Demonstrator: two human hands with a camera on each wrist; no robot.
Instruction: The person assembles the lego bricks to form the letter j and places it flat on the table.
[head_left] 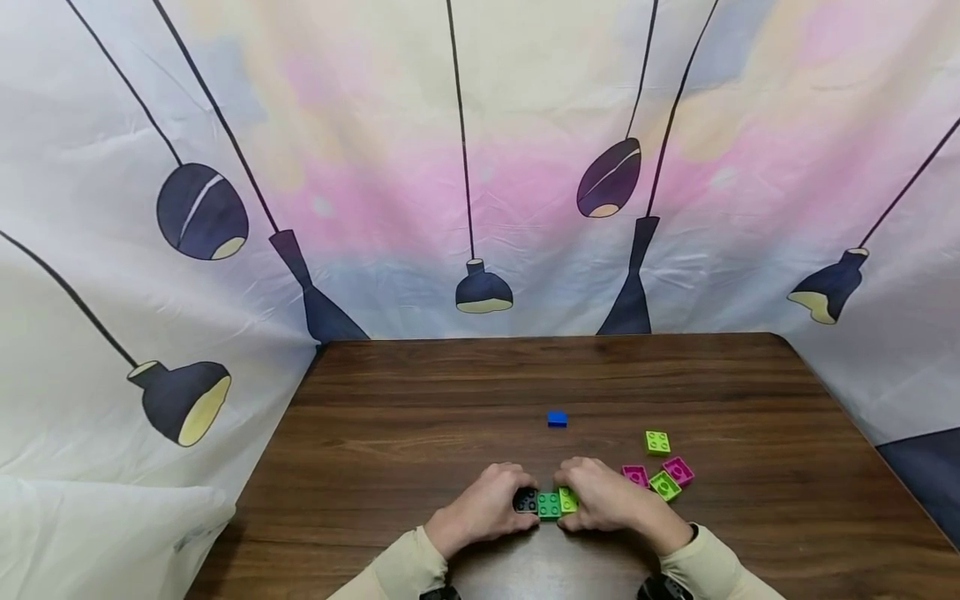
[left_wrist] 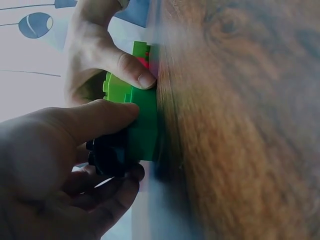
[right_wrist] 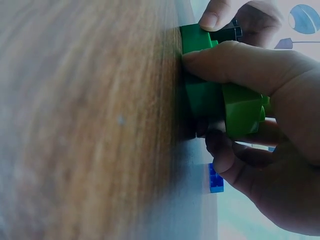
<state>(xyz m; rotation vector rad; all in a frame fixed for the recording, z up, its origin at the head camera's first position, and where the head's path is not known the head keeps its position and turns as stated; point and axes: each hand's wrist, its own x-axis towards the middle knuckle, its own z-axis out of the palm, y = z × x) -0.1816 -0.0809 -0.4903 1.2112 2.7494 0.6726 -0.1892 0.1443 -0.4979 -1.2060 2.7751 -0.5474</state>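
Green block [head_left: 549, 506] sits on the table [head_left: 390, 450], well in from its far, left and right edges, carrying a black brick [head_left: 526, 502] and a lime brick [head_left: 567, 501] on top. The left hand [head_left: 489, 505] pinches the black end, the right hand [head_left: 602, 497] the lime end. A blue brick [head_left: 557, 419] lies toward the far edge; two pink bricks [head_left: 678, 472] lie toward the right edge. A mark [head_left: 187, 537] on the white cloth [head_left: 97, 525] is too blurred to read.

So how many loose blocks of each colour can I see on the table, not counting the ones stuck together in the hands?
Blue block: 1
Pink blocks: 2
Lime green blocks: 2
Total: 5
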